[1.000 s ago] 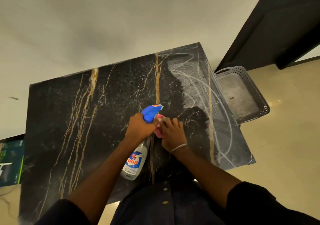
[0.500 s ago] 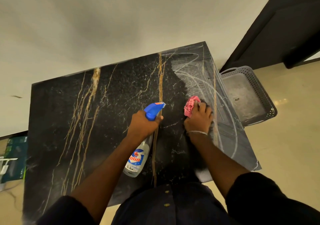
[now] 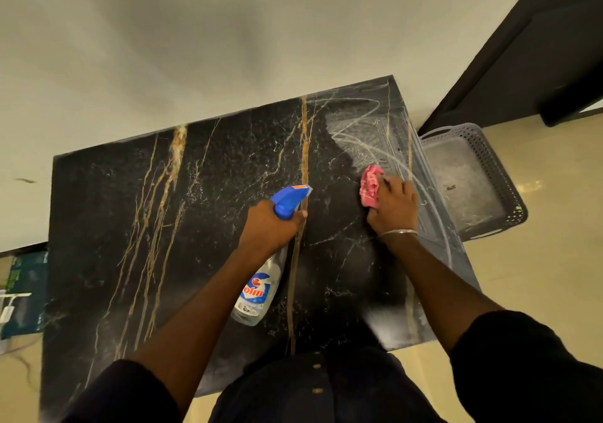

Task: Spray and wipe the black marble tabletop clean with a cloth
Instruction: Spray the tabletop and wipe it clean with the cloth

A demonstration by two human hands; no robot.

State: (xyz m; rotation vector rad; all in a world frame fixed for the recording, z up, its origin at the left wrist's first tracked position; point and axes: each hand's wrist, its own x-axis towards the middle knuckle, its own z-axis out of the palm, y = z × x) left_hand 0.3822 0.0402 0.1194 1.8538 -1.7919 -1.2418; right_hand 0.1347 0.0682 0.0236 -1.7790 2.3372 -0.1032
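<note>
The black marble tabletop [image 3: 163,227] with gold veins fills the middle of the view. My left hand [image 3: 269,227] grips the neck of a clear spray bottle [image 3: 257,292] with a blue trigger head, held above the table's centre, nozzle pointing away from me. My right hand [image 3: 393,209] presses a bunched pink cloth [image 3: 370,186] flat on the right part of the top. Whitish smear arcs [image 3: 368,135] cover the far right corner beyond the cloth.
A grey perforated plastic tray [image 3: 509,194] sits on the floor just past the table's right edge. A dark door or cabinet [image 3: 522,47] stands at the upper right. A white wall lies behind the table. A green box [image 3: 26,292] is at the left.
My right hand has slid the pink cloth from beside the bottle's head toward the right and farther away. The left hand and bottle have held almost still.
</note>
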